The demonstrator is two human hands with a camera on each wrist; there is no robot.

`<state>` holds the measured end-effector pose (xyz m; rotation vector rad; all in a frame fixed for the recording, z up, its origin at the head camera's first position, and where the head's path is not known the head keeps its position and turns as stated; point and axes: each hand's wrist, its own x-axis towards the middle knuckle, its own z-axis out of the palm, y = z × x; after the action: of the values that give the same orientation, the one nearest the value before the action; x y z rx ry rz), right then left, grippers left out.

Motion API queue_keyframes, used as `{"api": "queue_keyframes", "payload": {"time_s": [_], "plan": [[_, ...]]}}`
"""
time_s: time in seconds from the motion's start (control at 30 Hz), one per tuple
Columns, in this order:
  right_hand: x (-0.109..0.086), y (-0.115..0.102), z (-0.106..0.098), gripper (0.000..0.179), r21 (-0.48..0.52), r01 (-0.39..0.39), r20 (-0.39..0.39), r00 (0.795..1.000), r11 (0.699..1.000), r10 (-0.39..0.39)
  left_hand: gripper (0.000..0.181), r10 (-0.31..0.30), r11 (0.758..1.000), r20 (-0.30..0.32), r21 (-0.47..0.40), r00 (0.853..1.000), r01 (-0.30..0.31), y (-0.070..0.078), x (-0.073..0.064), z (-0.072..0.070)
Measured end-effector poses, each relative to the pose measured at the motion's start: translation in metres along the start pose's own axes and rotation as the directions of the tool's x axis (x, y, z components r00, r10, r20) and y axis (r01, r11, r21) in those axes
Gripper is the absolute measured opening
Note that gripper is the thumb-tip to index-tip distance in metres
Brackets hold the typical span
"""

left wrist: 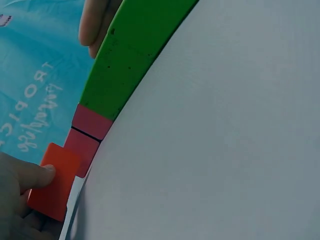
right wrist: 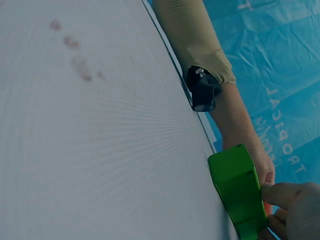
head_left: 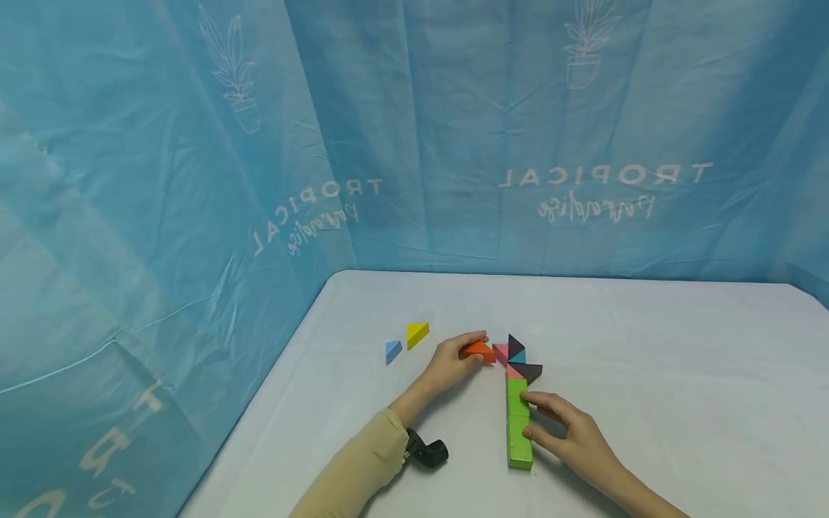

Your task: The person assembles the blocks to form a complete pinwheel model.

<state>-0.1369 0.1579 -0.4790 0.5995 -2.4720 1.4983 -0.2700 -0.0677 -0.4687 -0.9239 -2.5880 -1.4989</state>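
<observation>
My left hand (head_left: 453, 363) pinches an orange triangular block (head_left: 481, 352), its thumb lying on the block's side in the left wrist view. The block's tip is right at a pink triangular block (head_left: 501, 352). Dark triangular blocks (head_left: 527, 371), a small teal block (head_left: 517, 357) and a second pink block (head_left: 513, 372) cluster beside it. Below them, two green blocks (head_left: 519, 439) form a straight column towards me. With thumb and fingertips on the column's right side, my right hand (head_left: 579, 435) touches the green blocks without wrapping round them.
A yellow triangular block (head_left: 417, 334) and a light blue triangular block (head_left: 393, 350) lie left of the cluster. A black wrist device (head_left: 427, 451) is at the left sleeve (head_left: 363, 460). Blue printed curtains (head_left: 440, 144) stand behind the white table (head_left: 680, 367).
</observation>
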Motion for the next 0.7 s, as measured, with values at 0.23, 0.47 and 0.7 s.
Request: {"api": "queue_keyframes", "payload": {"time_s": [0.23,0.47,0.7], "plan": [[0.0002,0.0002,-0.0003,0.047,-0.004,-0.002,0.002,1.000,1.000,0.002,0.045,-0.063,0.998,0.009,0.014,0.998,0.063,-0.0008,-0.0017,0.0059],[0.0003,-0.0002,-0.0005,0.047,-0.001,0.021,-0.005,1.000,1.000,-0.021,0.049,-0.070,0.997,-0.003,0.020,0.998,0.070,-0.0012,-0.0015,0.0068],[0.0002,0.0007,0.0005,0.047,0.007,0.010,-0.002,1.000,1.000,-0.010,0.050,-0.081,0.996,0.015,0.025,0.997,0.081,-0.0006,0.0023,0.0092]]}}
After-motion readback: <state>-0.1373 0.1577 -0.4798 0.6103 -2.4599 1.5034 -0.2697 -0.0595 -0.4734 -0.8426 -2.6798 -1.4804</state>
